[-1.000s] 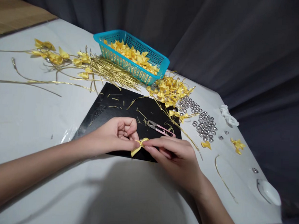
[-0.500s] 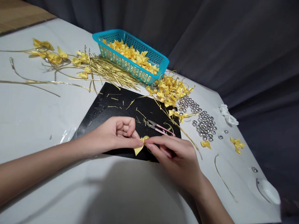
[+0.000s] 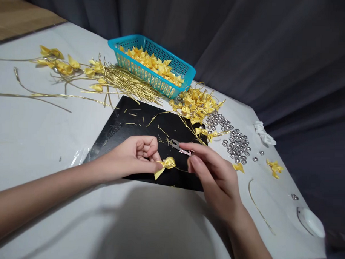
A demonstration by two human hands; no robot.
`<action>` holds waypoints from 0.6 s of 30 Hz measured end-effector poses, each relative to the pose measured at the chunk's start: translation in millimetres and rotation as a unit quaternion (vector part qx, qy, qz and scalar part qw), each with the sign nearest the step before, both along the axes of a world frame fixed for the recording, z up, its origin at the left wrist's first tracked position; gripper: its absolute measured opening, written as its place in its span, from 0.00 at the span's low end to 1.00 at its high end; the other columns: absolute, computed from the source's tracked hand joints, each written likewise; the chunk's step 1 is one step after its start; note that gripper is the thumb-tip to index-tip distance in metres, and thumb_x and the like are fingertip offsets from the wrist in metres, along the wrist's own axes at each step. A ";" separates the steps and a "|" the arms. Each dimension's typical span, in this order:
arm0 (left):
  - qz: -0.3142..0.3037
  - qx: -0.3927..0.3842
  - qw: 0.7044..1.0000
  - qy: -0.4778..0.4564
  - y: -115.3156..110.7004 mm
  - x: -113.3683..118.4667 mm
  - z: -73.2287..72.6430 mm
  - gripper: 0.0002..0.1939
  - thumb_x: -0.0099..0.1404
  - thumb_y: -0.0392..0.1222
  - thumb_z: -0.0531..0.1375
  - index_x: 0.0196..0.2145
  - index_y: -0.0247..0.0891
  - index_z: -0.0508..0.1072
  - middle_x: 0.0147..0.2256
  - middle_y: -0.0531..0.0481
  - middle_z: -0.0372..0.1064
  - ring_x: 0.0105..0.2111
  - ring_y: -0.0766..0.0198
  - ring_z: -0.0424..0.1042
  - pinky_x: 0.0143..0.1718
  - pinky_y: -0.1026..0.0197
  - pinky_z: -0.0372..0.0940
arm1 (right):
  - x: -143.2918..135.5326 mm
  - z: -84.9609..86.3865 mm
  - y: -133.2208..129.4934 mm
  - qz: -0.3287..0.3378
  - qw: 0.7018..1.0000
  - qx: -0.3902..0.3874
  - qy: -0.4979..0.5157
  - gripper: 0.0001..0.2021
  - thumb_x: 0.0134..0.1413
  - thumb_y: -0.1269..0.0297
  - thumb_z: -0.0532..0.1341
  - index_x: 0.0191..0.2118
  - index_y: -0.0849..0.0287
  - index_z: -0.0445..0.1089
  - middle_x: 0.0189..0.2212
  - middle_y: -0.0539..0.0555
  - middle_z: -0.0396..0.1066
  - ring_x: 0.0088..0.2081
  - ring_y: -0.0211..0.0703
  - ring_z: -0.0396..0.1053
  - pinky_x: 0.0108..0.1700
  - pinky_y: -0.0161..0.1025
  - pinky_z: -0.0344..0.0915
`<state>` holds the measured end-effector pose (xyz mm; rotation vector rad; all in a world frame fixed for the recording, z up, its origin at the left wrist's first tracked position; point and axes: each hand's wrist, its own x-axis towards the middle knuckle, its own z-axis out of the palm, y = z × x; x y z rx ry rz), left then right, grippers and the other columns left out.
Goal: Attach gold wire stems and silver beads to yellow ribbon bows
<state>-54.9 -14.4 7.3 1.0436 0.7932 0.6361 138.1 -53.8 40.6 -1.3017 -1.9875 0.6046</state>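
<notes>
left hand pinches a yellow bow by one side, thumb against fingers, over the black mat. gold cord trails from it toward the right hand, curled at the snips; whether it grips them, i cannot tell. a light pinch, clear of the loop, should keep the bow uncrushed.

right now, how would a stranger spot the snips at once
On the white table lies a black mat. On its right half, partly behind the right hand, are the snips, unlike the gold scraps beside them in having pointed blades and pink handles.
</notes>
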 end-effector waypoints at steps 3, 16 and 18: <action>-0.002 0.003 1.000 -0.001 -0.6 0.0 1.1 0.19 0.48 0.31 0.64 0.20 0.38 0.52 0.21 0.59 0.68 0.18 0.77 0.59 0.19 0.74 0.52 | 0.4 -0.9 0.1 0.038 0.999 0.009 0.018 0.13 0.60 0.75 0.48 0.40 0.59 0.68 0.22 0.48 0.63 0.25 0.33 0.62 0.27 0.31 0.59; -0.012 -0.001 1.000 -0.013 -0.7 -0.6 -0.2 0.19 0.52 0.32 0.64 0.20 0.37 0.54 0.22 0.57 0.71 0.18 0.77 0.61 0.19 0.74 0.54 | -6.0 -11.9 0.3 0.108 0.991 0.072 -0.037 0.05 0.54 0.75 0.59 0.35 0.62 0.71 0.26 0.52 0.71 0.26 0.33 0.66 0.30 0.31 0.63; -0.009 -0.001 1.000 -0.007 -0.5 -0.5 -0.4 0.19 0.52 0.34 0.64 0.20 0.37 0.53 0.23 0.56 0.72 0.19 0.76 0.63 0.19 0.74 0.55 | -5.9 -11.2 0.5 0.106 0.991 0.073 -0.046 0.06 0.55 0.75 0.58 0.34 0.62 0.71 0.28 0.52 0.72 0.28 0.34 0.68 0.32 0.31 0.65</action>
